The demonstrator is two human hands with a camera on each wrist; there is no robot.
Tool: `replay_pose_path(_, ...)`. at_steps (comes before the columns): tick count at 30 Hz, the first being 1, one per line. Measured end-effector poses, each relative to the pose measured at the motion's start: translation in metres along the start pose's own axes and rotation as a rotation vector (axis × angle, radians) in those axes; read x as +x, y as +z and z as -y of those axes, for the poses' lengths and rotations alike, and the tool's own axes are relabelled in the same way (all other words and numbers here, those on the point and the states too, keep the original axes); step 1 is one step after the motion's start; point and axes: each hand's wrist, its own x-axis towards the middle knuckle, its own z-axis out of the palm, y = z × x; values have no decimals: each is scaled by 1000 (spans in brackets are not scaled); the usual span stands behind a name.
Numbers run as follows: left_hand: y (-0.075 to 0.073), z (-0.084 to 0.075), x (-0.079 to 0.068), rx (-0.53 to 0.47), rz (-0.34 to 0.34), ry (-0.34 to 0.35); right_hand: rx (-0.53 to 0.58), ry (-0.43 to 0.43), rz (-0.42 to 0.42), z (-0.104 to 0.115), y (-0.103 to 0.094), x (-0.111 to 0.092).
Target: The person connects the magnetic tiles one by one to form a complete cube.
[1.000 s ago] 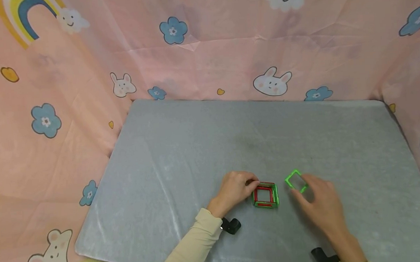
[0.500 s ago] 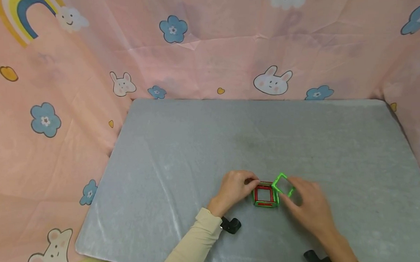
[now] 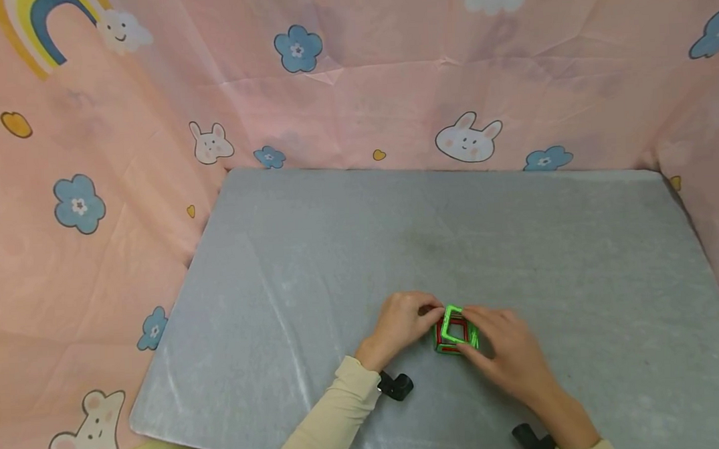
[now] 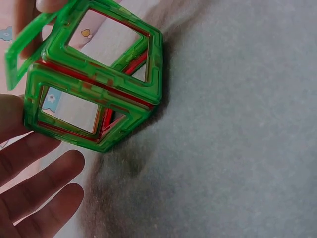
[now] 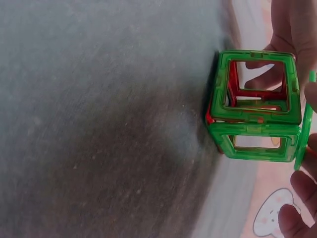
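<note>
A small open-sided cube of red and green magnetic tiles (image 3: 440,346) stands on the table. My left hand (image 3: 402,323) holds it at its far left corner with thumb and forefinger; the other fingers (image 4: 42,181) spread beside it in the left wrist view. My right hand (image 3: 510,352) pinches a green square magnetic tile (image 3: 447,326) by its right side, over the top of the cube. In the right wrist view this tile (image 5: 305,131) stands edge-on right at the cube's (image 5: 255,119) upper rim. It overlaps the cube slightly turned in the head view.
A grey cloth-covered table (image 3: 336,252) spreads around the hands. Pink printed curtain (image 3: 365,83) borders it at the back and both sides. Black wrist-camera mounts (image 3: 397,387) sit at both wrists, close over the tabletop.
My right hand has moved left with the green tile, from beside the cube to over its top. My left hand has stayed at the cube's corner.
</note>
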Motion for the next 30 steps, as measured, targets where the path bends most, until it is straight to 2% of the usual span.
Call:
replay_pose_path(4,2,1,0,-9,-2,-15,15,-44,-2,-1,2,0)
replay_pose_path(16,4,5,-2,-74,-5,-19,51,-67,60,-8,3,-4)
replay_pose_path(22,4,5,-6,-156,-2,-65,38,-26,116,-8,4,-8)
replay_pose_path(30,5,7,-8,-220,15,-98,34,32,124,-8,6,-13)
